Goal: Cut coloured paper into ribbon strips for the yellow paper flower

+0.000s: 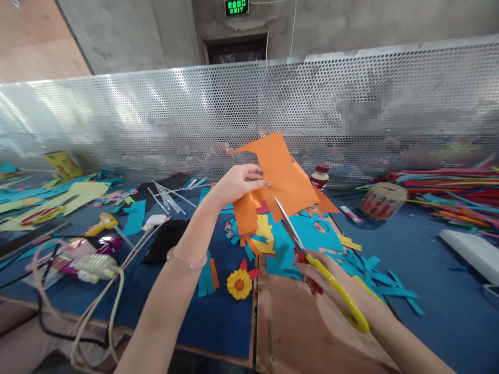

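Note:
Orange paper, with a curved piece cut from its upper left side, is held up by my left hand, whose fingers press on it. My right hand grips scissors with yellow and red handles. Their narrow blades point up and left, with the tip at the lower edge of the orange paper. Beneath lie blue paper and a yellow piece. A yellow paper flower with an orange centre and red petals rests nearer to me.
Blue strips lie at the right, near a tape roll and a white box. A red-capped bottle stands behind the paper. Glue guns with cords, a black phone and clear sticks are on the left.

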The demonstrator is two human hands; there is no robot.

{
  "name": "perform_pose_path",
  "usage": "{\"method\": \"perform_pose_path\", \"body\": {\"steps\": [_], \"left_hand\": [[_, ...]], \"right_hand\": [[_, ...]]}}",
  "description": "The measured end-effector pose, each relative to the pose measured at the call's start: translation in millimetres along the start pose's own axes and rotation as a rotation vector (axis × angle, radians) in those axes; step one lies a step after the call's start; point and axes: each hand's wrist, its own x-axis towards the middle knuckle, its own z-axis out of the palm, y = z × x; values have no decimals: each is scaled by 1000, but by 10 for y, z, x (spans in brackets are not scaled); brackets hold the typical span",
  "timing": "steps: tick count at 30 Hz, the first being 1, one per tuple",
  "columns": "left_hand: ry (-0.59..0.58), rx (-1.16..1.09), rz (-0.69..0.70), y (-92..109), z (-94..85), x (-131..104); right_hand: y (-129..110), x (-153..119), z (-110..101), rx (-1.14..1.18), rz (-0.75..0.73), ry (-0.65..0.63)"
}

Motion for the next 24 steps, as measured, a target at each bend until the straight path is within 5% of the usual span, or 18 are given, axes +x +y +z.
{"method": "perform_pose_path", "body": {"steps": [14, 24], "left_hand": [[-22, 172, 40, 11, -2, 7], [33, 359, -148, -170, -90, 45]], "right_hand": [[-44, -2, -12, -20, 16, 1], [175, 32, -90, 132, 72, -159]]}}
